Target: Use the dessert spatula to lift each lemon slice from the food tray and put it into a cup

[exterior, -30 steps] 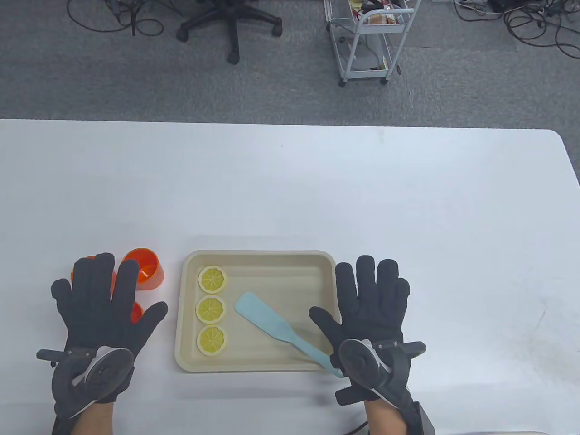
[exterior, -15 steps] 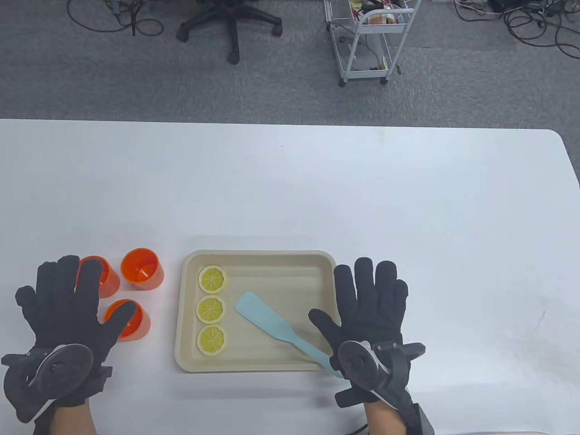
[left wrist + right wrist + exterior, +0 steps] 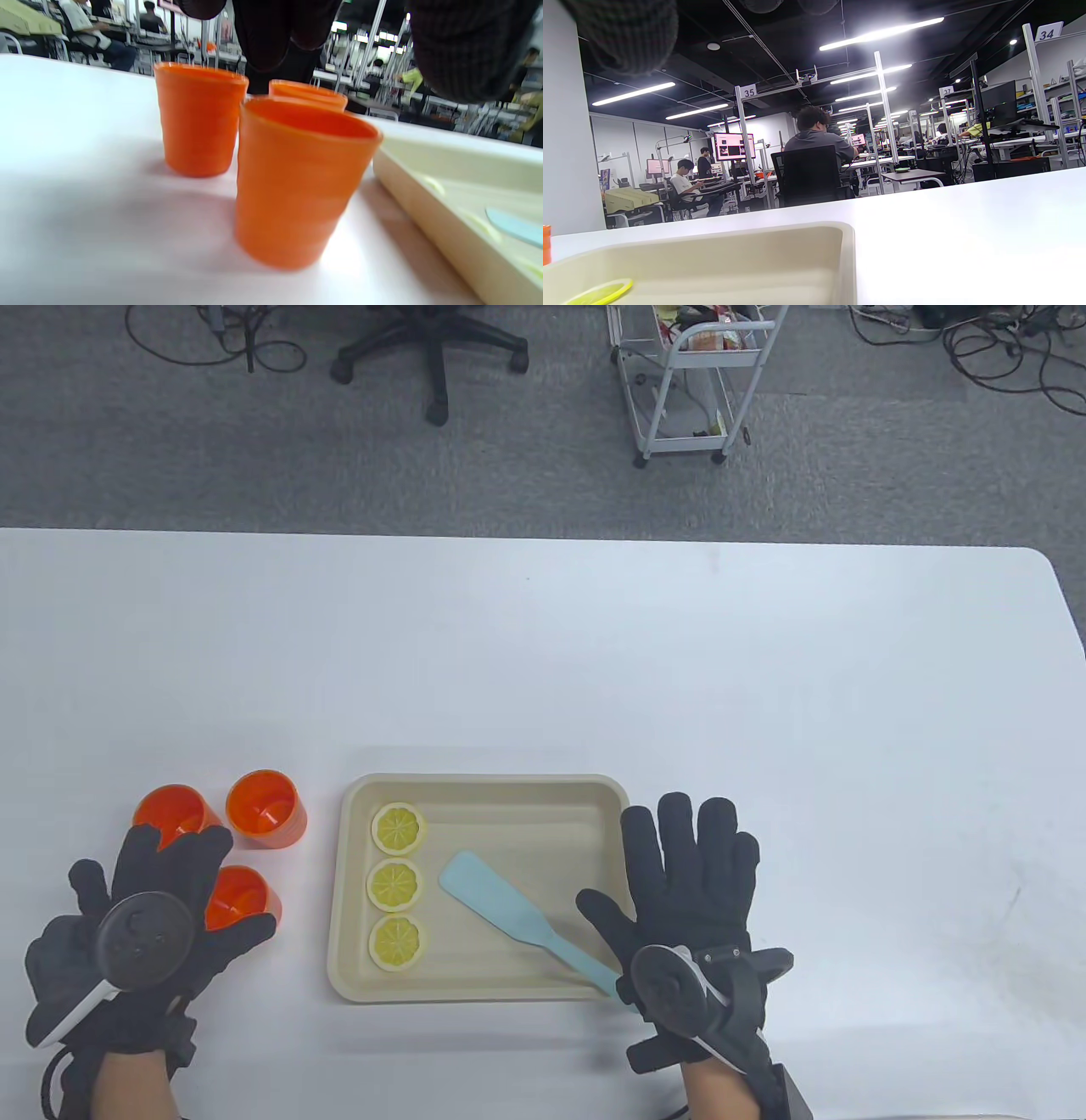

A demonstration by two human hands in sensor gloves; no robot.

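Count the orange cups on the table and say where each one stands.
3, all left of the food tray: far-left cup, far-right cup, and near cup partly under the left hand. None seems hidden.

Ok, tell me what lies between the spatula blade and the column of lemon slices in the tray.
Nothing: in the table view only bare tray floor separates the spatula blade from the lemon slices.
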